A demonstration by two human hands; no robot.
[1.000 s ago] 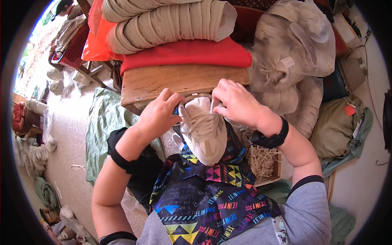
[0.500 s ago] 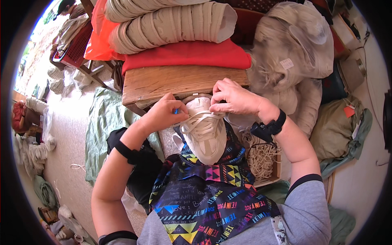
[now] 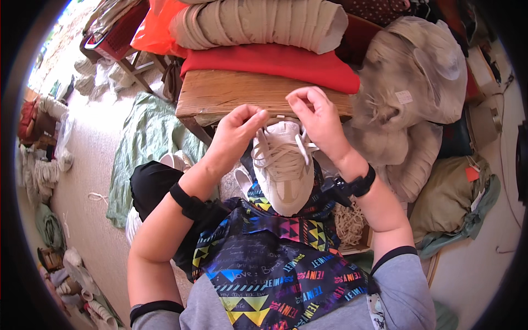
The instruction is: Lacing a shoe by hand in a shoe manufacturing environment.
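A pale beige-white sneaker [image 3: 285, 181] rests on my lap, toe toward me, its tongue against the wooden bench edge. White shoelaces [image 3: 279, 154] cross its front, with loose lengths at both sides of the tongue. Above the tongue's left side, my left hand [image 3: 240, 131] has thumb and forefinger pressed together. My right hand [image 3: 319, 118] is raised to the right of the tongue, fingers curled toward the thumb. Whether either pinch contains lace is hard to make out. A patterned dark apron [image 3: 286, 264] lies under the shoe.
Ahead stands a wooden bench [image 3: 236, 91] bearing red cloth [image 3: 269, 69] and a stack of nested beige shoe parts [image 3: 258, 25]. Clear plastic bags [image 3: 412, 71] bulge at the right. Beside my right forearm is a box of laces [image 3: 352, 225]. Green sheeting [image 3: 143, 148] covers floor at left.
Both hands have risen off the laces, toward the bench. The lace formerly drawn across the tongue between them now lies loose at its sides. The view has shifted slightly.
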